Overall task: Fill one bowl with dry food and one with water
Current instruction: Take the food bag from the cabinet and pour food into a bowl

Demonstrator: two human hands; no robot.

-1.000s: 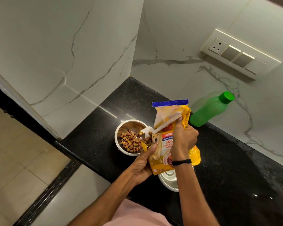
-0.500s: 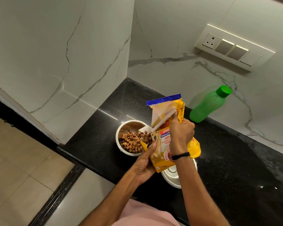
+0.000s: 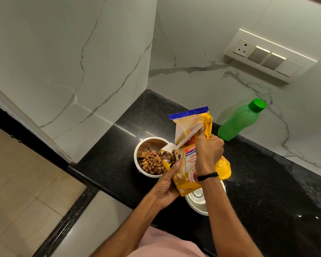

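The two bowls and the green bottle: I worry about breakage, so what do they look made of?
Kibble bowl: likely stainless steel, its bare inner wall shiny with reflections. Second bowl: probably the same polished metal, though half hidden under the food bag. Green bottle: seemingly plastic, translucent and matte, with an opaque cap.

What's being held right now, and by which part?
Both hands hold the yellow food bag: the right hand grips its gathered upper part, the left hand holds the lower edge beside the open pouring corner.
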